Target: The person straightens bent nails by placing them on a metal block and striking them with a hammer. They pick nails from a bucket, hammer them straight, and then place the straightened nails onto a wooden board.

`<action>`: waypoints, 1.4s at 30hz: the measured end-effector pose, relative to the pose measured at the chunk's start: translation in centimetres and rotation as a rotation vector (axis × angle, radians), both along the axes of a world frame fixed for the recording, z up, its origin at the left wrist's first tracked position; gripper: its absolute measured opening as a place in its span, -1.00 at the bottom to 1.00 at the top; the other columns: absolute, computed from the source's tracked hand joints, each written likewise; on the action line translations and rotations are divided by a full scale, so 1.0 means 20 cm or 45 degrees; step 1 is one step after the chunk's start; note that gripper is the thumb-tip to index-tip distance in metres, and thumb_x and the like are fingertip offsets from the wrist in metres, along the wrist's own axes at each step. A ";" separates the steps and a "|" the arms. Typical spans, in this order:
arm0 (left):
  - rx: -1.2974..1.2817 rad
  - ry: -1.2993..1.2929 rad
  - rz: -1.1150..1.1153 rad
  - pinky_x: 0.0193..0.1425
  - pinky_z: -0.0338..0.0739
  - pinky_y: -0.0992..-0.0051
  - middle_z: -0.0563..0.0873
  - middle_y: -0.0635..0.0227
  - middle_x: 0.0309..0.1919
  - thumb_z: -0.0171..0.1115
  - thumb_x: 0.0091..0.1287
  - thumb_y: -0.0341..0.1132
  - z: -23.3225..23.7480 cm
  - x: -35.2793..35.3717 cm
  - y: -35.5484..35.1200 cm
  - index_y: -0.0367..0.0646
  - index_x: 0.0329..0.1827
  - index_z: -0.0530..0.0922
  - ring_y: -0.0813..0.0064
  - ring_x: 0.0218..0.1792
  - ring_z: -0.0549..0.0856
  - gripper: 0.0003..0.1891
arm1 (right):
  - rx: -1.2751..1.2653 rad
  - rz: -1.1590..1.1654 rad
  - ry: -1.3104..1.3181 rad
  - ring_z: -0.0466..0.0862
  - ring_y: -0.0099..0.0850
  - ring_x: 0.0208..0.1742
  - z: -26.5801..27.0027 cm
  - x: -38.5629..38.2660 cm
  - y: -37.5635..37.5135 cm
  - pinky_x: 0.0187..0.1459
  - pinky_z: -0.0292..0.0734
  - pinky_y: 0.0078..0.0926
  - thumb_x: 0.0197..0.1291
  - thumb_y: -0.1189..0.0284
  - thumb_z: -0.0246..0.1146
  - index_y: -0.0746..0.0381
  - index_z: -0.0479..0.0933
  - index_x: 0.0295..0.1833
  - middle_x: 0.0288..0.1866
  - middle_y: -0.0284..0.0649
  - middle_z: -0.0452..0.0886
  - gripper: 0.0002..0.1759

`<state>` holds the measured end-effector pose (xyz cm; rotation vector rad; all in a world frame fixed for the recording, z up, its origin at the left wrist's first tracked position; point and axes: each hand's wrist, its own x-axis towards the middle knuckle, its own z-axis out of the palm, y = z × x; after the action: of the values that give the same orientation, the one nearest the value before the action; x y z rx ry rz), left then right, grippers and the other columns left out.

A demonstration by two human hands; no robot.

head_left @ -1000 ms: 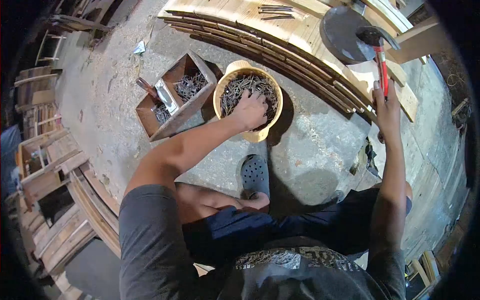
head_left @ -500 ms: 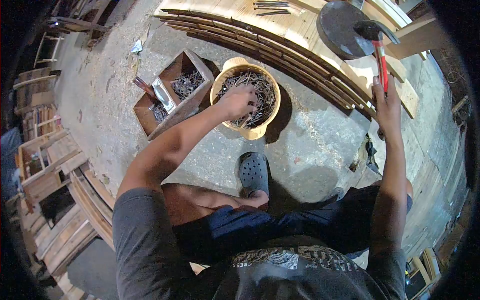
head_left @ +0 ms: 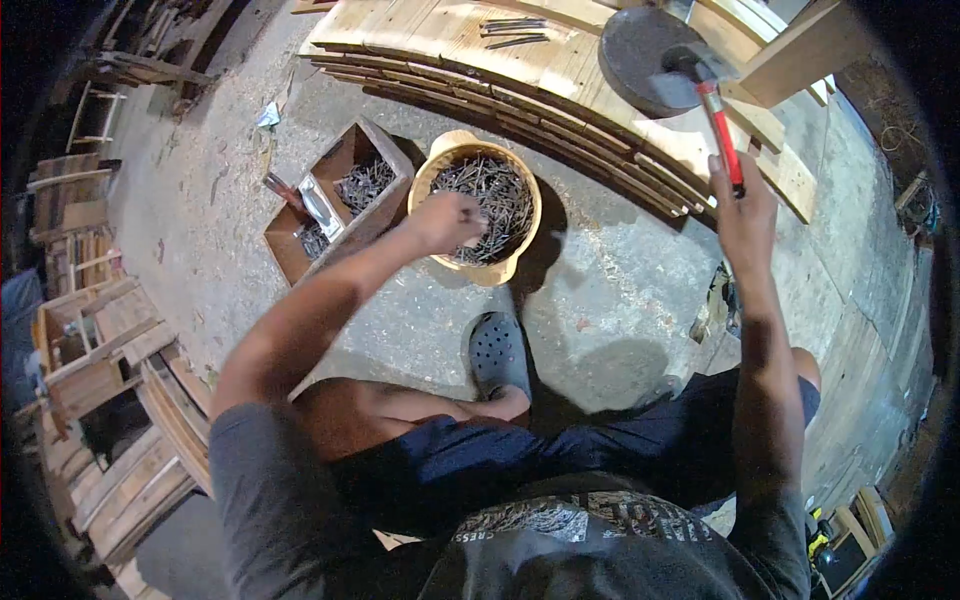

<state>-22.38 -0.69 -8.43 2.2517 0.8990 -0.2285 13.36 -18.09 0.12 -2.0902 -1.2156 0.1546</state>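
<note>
A yellow plastic basket (head_left: 536,205) full of nails (head_left: 500,190) stands on the floor in front of me. My left hand (head_left: 447,222) is over the near left part of the basket, its fingers curled inward; whatever they may hold is hidden. In my right hand (head_left: 748,212) is a hammer (head_left: 720,130), gripped by its red and black handle. Its dark head is blurred by motion and overlaps a round dark disc (head_left: 632,60) lying on the boards. Several loose nails (head_left: 514,38) lie on those boards, left of the disc.
A divided wooden box (head_left: 365,240) with nails stands left of the basket. Light planks (head_left: 420,25) form a stack beyond it, with an upright timber (head_left: 810,55) at the right. My clog (head_left: 497,350) rests on the concrete floor. Wooden pieces (head_left: 130,450) are piled at far left.
My left hand has drawn back from the middle of the nails toward the basket's near left side, fingers more curled. The hammer has shifted left with my right hand. The view has moved slightly.
</note>
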 end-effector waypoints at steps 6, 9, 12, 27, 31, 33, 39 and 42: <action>-0.557 0.196 0.319 -0.24 0.57 0.36 0.67 0.23 -0.50 0.30 0.32 -0.16 0.34 -0.36 -0.11 -0.23 -0.25 0.60 0.48 -0.41 0.66 -0.73 | -0.095 0.431 0.031 0.64 -0.10 -0.31 -0.03 -0.19 -0.15 -0.29 0.50 -0.27 0.24 0.26 0.30 0.22 0.57 -0.10 -0.33 0.00 0.60 -0.73; -0.400 0.076 0.174 -0.24 0.57 0.33 0.68 0.24 -0.50 0.31 0.31 -0.15 0.02 -0.60 -0.29 -0.19 -0.21 0.63 0.43 -0.42 0.66 -0.74 | -0.258 0.676 -0.060 0.64 -0.07 -0.26 -0.28 -0.21 -0.24 -0.21 0.53 -0.23 0.15 0.35 0.32 0.23 0.56 -0.09 -0.27 -0.01 0.60 -0.74; -0.196 0.245 0.150 -0.21 0.57 0.32 0.69 0.24 -0.49 0.28 0.30 -0.09 -0.32 -0.71 -0.41 -0.15 -0.19 0.65 0.41 -0.40 0.68 -0.71 | -0.619 0.755 -0.059 0.61 -0.03 -0.14 -0.50 -0.26 -0.31 -0.08 0.52 -0.17 0.12 0.38 0.30 0.24 0.53 -0.06 -0.17 -0.02 0.60 -0.72; -0.275 -0.399 1.220 0.16 0.43 0.31 0.67 0.05 -0.01 0.01 0.42 -0.07 -0.50 -0.37 -0.19 -0.25 0.22 0.47 0.18 0.02 0.62 -0.52 | -0.804 0.238 1.537 0.69 -0.30 -0.14 -0.68 -0.97 0.13 -0.18 0.61 -0.41 0.18 0.18 0.34 0.38 0.41 0.22 -0.06 -0.09 0.64 -0.38; -0.126 -0.435 1.302 0.12 0.42 0.08 0.64 -0.18 -0.05 -0.04 0.44 -0.02 -0.50 -0.33 -0.40 -0.30 0.13 0.48 -0.20 0.04 0.58 -0.51 | -0.487 0.429 1.035 0.69 -0.35 -0.13 -1.05 -0.95 0.14 -0.11 0.59 -0.43 0.16 0.46 0.18 0.47 0.40 0.17 -0.10 -0.10 0.67 -0.53; -0.548 -0.172 1.439 -0.20 0.56 0.22 0.65 0.00 -0.27 -0.05 0.48 0.05 -0.24 -0.22 -0.59 -0.23 0.23 0.41 0.26 -0.22 0.70 -0.48 | -0.568 0.465 0.888 0.67 -0.14 -0.10 -0.94 -0.81 0.19 0.01 0.53 -0.26 0.15 0.42 0.22 0.43 0.46 0.12 -0.16 0.02 0.68 -0.55; -0.614 -0.610 1.657 -0.13 0.55 0.45 0.66 0.23 -0.22 0.01 0.38 0.28 -0.41 -0.35 -0.69 -0.32 0.04 0.48 0.51 -0.26 0.64 -0.31 | -0.414 0.331 1.111 0.66 -0.34 -0.13 -0.86 -0.62 0.15 -0.08 0.55 -0.39 0.22 0.22 0.31 0.34 0.43 0.22 -0.13 -0.09 0.65 -0.44; -0.820 -0.868 1.710 -0.01 0.55 0.46 0.69 0.24 -0.16 0.15 0.35 0.20 -0.55 -0.45 -0.45 -0.33 0.04 0.52 0.50 -0.16 0.66 -0.36 | -0.575 0.025 1.554 0.61 -0.31 0.07 -0.73 -0.75 0.02 0.04 0.56 -0.25 0.24 0.03 0.27 0.27 0.30 0.37 0.17 -0.08 0.54 -0.26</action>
<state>-31.33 -9.65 -19.36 0.7117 1.4248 0.7089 -1.72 -17.70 -14.40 -1.7349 -0.4313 1.5561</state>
